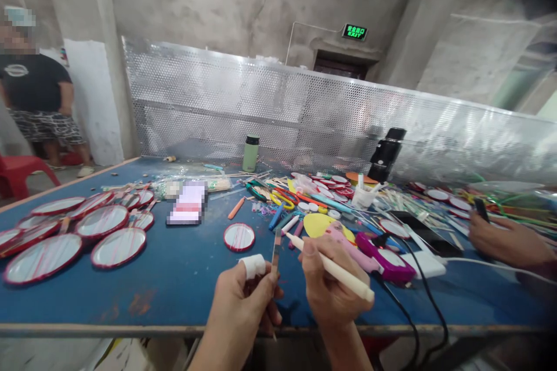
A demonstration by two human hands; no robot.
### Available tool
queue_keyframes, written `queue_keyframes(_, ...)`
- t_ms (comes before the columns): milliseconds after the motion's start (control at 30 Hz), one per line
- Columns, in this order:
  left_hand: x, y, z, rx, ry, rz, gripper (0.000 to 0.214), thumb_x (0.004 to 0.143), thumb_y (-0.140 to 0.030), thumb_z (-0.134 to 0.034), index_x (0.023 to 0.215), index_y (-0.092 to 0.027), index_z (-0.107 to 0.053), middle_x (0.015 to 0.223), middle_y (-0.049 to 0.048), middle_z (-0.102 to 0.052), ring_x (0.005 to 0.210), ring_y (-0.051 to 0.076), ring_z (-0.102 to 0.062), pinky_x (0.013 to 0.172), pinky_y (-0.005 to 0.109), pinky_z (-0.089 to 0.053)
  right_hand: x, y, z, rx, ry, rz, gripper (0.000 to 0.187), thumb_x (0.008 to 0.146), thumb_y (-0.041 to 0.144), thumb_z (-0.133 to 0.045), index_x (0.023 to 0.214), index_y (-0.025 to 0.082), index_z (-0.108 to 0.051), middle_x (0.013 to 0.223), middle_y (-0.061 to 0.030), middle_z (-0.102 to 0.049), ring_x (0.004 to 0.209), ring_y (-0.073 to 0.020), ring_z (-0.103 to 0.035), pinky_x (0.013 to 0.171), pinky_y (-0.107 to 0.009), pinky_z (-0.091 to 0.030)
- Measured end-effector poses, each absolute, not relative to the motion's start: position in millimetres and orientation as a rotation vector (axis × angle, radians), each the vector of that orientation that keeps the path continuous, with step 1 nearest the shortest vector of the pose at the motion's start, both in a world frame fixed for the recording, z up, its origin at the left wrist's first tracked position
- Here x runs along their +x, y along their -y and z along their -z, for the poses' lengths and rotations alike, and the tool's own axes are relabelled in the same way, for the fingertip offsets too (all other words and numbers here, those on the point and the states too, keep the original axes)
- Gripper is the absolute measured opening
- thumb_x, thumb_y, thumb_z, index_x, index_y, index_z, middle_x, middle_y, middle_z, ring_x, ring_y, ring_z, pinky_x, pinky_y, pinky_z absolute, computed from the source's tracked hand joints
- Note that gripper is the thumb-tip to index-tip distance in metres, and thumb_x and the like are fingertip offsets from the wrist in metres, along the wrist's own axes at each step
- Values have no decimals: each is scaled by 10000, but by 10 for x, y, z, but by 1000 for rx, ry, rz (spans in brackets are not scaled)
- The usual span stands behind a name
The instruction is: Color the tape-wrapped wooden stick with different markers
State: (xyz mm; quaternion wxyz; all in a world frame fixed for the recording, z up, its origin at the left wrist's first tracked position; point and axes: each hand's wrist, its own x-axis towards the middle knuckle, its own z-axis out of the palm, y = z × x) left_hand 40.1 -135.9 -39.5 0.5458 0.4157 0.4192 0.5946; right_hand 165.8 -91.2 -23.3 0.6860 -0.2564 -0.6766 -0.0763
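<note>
My left hand (250, 298), with white tape (254, 266) round one finger, pinches a thin flat stick (275, 252) upright near the table's front edge. In my right hand (328, 281) is a cream-coloured pen (343, 275), its tip pointing left close beside the stick; whether they touch I cannot tell. Beyond the stick lies a small round disc with a red rim (239, 237). To the right of my right hand rests a pink and purple glue gun (387, 261) with a black cord. Several coloured pens (292, 224) lie just behind the hands.
Larger red-rimmed discs (108, 222) pile up at the left. A phone (188, 204), a green tumbler (251, 153), a black flask (386, 153) and scissors (282, 200) lie or stand farther back. Another person's hand (507, 237) holds something dark at the right. A person (37, 87) stands far left.
</note>
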Motion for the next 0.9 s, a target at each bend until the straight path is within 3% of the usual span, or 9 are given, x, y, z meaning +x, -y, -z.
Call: queue_keyframes(900, 387, 1371, 387, 1009, -992, -1415, 324, 687, -436, -712, 724, -128, -617, 564, 2, -612, 376, 107, -563, 316, 175, -432, 1597, 887, 164, -551, 1578, 263, 115, 802, 57, -622, 791, 170, -644, 625, 10, -637, 552, -108, -595, 552, -239, -492)
